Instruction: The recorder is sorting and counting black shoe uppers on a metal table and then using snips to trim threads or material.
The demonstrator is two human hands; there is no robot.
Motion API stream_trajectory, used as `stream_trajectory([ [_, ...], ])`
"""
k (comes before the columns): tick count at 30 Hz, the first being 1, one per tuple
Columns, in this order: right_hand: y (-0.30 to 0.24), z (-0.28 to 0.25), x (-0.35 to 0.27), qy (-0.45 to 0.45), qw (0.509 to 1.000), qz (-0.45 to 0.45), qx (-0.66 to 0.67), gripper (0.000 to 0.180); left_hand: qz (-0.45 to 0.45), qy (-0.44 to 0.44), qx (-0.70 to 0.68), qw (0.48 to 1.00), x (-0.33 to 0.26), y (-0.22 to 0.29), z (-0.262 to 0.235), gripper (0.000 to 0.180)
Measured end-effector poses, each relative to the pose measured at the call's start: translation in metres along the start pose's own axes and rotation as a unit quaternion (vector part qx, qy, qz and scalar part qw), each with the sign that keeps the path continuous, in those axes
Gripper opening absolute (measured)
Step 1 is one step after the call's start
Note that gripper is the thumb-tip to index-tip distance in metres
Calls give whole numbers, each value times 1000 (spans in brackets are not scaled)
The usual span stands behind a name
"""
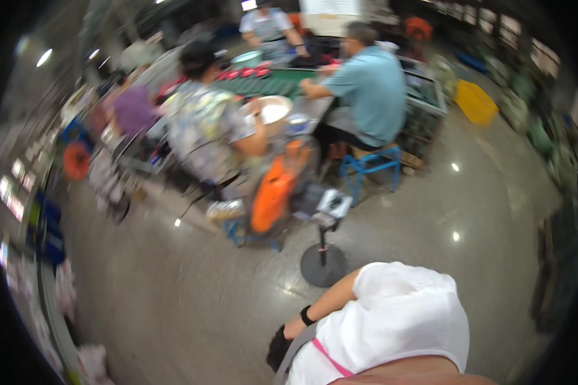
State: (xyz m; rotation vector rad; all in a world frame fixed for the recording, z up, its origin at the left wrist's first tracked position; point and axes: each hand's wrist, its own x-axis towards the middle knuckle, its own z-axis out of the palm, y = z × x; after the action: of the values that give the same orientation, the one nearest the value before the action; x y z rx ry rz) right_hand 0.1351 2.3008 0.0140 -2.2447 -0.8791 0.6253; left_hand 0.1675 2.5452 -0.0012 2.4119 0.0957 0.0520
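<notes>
A bare forearm in a short white sleeve rises from the lower edge and bends left; it looks to be my own right arm, with a black band round the wrist. At its end my right hand [292, 331] is beside or on a dark, rounded thing [278, 350]. Its fingers do not show, so I cannot tell if it grips. A grey strap [297, 350] and a pink strap [331, 358] cross the white cloth [398, 314] near it. My left hand is out of view.
Ahead, several people sit or stand round a green-topped worktable [273, 83] with red items and a white basin [275, 109]. A small device on a round-based stand [323, 264], an orange object [273, 196] and a blue stool [372, 168] stand nearer. A yellow crate [475, 102] lies right. Much is blurred.
</notes>
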Motion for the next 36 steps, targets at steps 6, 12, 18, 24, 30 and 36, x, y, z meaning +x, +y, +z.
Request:
stream_trajectory([
  [6,17,-32,134,-43,975,205,-76,19,-97,127,47,986,61,-132,-94,33],
  [12,79,-110,270,14,976,207,58,16,-195,113,-143,964,210,-222,-76,26],
  [18,81,-282,406,221,923,47,310,17,-250,109,-653,707,337,-163,-151,31],
  [24,106,-403,483,163,761,-20,628,11,79,242,-198,946,523,6,-203,15],
  [30,156,-445,572,194,578,-120,784,5,273,279,-60,919,689,78,-218,9],
  [36,193,-557,601,315,585,-163,729,8,322,204,-142,914,837,113,-204,11],
])
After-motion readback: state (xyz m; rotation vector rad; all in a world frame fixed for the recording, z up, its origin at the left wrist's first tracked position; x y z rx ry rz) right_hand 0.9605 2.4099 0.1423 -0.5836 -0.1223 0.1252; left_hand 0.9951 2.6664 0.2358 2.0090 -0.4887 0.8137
